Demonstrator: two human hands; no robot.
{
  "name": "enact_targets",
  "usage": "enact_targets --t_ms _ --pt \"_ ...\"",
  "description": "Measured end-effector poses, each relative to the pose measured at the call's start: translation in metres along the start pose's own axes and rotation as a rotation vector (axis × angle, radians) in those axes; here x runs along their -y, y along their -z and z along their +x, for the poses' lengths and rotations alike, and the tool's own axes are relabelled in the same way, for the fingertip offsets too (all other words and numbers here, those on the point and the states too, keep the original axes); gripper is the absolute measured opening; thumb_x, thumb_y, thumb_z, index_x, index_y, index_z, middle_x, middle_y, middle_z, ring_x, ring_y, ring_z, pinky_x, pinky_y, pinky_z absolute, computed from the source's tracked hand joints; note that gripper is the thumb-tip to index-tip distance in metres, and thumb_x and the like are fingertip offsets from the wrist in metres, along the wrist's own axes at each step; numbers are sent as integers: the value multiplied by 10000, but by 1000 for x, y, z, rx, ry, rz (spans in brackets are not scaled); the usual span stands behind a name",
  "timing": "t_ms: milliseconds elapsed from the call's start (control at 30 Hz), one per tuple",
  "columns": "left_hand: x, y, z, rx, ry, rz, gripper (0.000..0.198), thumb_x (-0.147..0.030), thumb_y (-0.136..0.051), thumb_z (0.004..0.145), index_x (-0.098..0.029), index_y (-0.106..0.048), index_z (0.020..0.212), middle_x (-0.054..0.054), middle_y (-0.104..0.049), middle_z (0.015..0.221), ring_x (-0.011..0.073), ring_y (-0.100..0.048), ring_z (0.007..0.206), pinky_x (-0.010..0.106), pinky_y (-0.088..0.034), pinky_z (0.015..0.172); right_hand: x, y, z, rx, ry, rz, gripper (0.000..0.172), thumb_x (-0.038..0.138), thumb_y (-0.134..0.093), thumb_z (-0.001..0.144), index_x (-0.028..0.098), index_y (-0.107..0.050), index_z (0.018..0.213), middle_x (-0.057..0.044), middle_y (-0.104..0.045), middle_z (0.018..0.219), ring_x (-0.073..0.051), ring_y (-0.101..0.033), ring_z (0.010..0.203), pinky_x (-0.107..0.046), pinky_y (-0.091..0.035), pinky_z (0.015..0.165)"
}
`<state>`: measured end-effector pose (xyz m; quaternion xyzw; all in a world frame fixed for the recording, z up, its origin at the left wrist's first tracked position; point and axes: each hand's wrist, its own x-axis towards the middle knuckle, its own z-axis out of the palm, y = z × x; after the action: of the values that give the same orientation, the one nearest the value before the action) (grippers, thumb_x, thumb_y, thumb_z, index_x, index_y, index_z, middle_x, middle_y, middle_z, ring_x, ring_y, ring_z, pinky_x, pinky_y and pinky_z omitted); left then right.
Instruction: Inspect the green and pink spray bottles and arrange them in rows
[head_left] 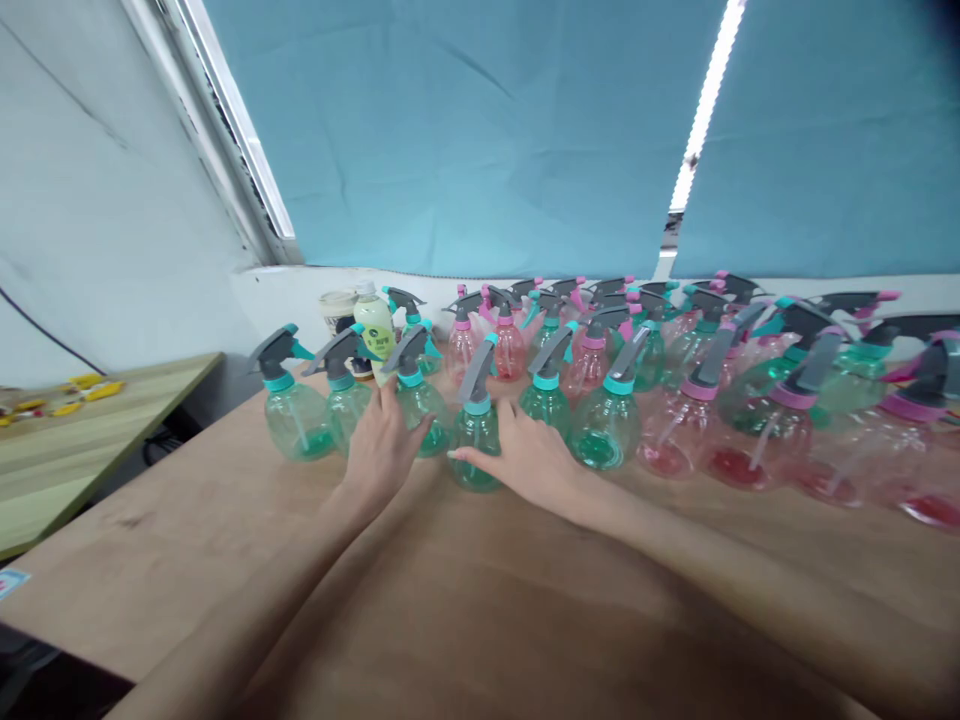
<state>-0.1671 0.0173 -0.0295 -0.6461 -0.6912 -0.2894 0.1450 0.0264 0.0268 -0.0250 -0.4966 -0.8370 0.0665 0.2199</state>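
My left hand (382,450) is curled round the left side of a clear green spray bottle (433,405), its thumb across the front of the round body. Another green spray bottle (474,475), a little nearer to me, is in my right hand (536,455). That thumb lies over the bottle's front, and the fingers pass along its right side, partly hidden. Both bottles stand upright on the wooden table (480,600), with turquoise collars and grey trigger heads. Two more green bottles (296,420) stand left of my left hand; others (604,430) stand beyond my right hand.
Pink spray bottles (739,450) crowd the right side, with mixed green and pink rows behind. A pale green labelled bottle (373,325) and a tub (337,310) stand at the back left. A lower side table (150,430) holds yellow items. A blue curtain (480,130) hangs behind.
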Motion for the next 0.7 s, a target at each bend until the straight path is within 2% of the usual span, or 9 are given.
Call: enact_targets --t_ms 200,333,400,433,500,567,633,700 --pt "1 8 -4 -27 22 49 665 -401 -637 844 -111 -368 1379 226 -589 1232 419 -604 1117 533 -524 862 -2 5 -10 2 14 17 774 727 -508 800 47 -549 1168 -232 -678 961 -362 -691 814 -364 -474 569" --pt "-5 19 -23 -86 19 31 697 -491 -592 863 -147 -350 1419 209 -536 1315 394 -544 1218 527 -497 948 -4 8 -20 1 50 35 758 727 -502 800 66 -545 1168 -227 -660 1014 -349 -683 809 -378 -484 585" --pt "-15 28 -36 -96 8 -66 657 -506 -563 877 -188 -364 1416 176 -521 1348 362 -541 1233 511 -503 964 -6 10 -28 0 73 49 730 714 -530 788 76 -552 1142 -210 -659 997 -347 -674 825 -397 -497 620" --pt "-21 34 -42 -79 -3 -161 613 -510 -553 879 -207 -399 1389 157 -535 1337 348 -554 1219 504 -524 942 -7 11 -33 -8 90 63 714 700 -562 774 82 -553 1130 -204 -657 1000 -352 -665 861 -409 -504 650" --pt "-38 44 -51 36 -27 -353 527 -516 -543 876 -227 -472 1311 119 -576 1303 318 -570 1208 487 -552 918 -9 15 -44 -31 118 113 677 649 -638 742 89 -548 1112 -198 -647 1028 -364 -633 958 -437 -506 724" --pt "-57 52 -57 137 -67 -509 523 -504 -575 838 -221 -498 1271 119 -588 1311 311 -561 1224 487 -540 950 -13 19 -55 -32 119 205 627 581 -698 714 103 -538 1087 -189 -640 1048 -361 -606 1018 -454 -498 782" --pt "-77 55 -58 218 -91 -593 600 -466 -648 772 -235 -473 1297 117 -585 1336 315 -577 1207 492 -542 949 -19 23 -68 23 86 355 589 530 -727 690 129 -519 1067 -167 -643 1046 -337 -616 1001 -441 -506 774" --pt "-95 52 -58 287 -99 -645 629 -434 -678 733 -256 -471 1299 103 -634 1274 322 -627 1130 513 -553 922 -26 26 -79 106 45 522 606 504 -744 669 151 -487 1088 -138 -650 1039 -308 -643 943 -414 -523 719"
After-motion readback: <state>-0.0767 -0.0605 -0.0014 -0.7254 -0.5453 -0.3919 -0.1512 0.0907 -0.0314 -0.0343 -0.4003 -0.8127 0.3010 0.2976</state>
